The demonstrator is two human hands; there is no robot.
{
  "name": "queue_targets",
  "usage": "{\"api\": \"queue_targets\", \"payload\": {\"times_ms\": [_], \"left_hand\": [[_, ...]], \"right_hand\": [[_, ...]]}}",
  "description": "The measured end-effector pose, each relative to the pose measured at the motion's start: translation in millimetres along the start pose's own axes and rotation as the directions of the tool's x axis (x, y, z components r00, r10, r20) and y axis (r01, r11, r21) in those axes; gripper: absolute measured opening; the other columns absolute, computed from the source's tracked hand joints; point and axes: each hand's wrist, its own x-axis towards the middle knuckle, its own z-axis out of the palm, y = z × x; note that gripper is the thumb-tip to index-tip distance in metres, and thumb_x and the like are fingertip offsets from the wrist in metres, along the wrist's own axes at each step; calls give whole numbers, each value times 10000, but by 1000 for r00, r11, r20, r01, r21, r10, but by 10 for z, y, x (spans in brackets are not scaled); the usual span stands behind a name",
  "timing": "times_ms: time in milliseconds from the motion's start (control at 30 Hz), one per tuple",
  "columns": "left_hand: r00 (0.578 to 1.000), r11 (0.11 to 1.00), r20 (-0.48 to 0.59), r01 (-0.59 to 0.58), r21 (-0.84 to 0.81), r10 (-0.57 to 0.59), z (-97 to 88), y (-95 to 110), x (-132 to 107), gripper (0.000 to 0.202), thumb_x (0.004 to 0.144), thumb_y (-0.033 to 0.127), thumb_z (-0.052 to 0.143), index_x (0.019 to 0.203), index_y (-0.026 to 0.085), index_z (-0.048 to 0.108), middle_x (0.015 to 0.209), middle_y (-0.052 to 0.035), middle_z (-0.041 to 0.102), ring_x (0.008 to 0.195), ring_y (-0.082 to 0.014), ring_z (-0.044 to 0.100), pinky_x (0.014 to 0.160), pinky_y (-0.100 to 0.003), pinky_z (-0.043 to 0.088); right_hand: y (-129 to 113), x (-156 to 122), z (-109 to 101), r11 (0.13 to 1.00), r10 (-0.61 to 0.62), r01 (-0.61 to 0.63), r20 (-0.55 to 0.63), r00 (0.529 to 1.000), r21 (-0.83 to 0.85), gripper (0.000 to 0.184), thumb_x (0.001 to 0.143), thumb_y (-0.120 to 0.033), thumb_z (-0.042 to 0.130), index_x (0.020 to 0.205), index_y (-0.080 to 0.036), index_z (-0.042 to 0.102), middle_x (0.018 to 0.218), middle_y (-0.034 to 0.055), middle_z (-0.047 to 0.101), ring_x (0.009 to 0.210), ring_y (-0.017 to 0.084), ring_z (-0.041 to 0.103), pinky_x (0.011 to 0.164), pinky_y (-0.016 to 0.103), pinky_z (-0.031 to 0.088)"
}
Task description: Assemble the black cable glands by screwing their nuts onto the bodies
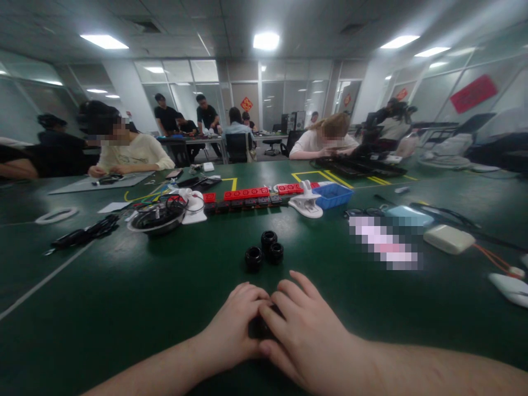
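Close in front of me, my left hand and my right hand meet with fingers curled round a black part. Most of that part is hidden by the fingers, so its full shape cannot be made out. The right thumb and forefinger reach over to the left hand's fingers. Just beyond the hands stand three shiny black round parts with hollow tops: a left one, a right one and a back one. They are grouped closely on the green table.
A metal bowl of dark pieces stands left, near black cables. Red and black strips, a white clip and a blue bin lie ahead. A white case is right. People sit across the table.
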Motion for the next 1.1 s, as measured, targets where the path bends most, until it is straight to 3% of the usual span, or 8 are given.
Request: {"api": "queue_targets", "payload": {"times_ms": [233,533,733,933,1100], "left_hand": [[1000,1000,9,15,8,-15,-47,64,8,338,581,190,732,884,208,584,960,-5,540,915,-208,466,907,-362,327],[999,999,11,33,13,-33,-71,109,18,311,622,339,734,868,205,598,924,-11,543,868,-202,483,851,-355,363],[998,998,-35,59,19,-59,-32,49,8,345,609,333,747,883,194,590,900,-19,563,864,-212,502,874,-391,361],[988,990,-110,119,74,-110,8,3,1,353,617,323,742,902,202,573,917,-9,578,902,-222,526,994,-501,216],[984,989,-140,121,83,-109,33,-4,-4,352,637,283,721,939,201,560,945,-23,571,923,-229,521,980,-499,253]], "right_hand": [[-36,-16,-3,1000,-5,6,42,999,-2,251,811,-283,466,1002,-163,575,961,85,582,883,237,472,920,474,284],[2,-20,-56,997,-45,35,139,989,72,408,706,-328,582,1071,-150,548,1002,97,581,901,245,492,963,493,257],[87,24,-144,970,-86,38,192,978,239,360,720,-216,572,1079,-194,553,1106,67,561,1005,215,495,1020,449,202],[229,79,-158,948,-179,128,155,972,290,339,774,-163,534,1111,-197,534,1132,37,564,1077,182,455,1025,400,206],[272,101,-85,933,-196,158,88,977,325,196,840,-185,473,999,-172,586,1069,33,600,1061,154,476,1029,366,209]]}}
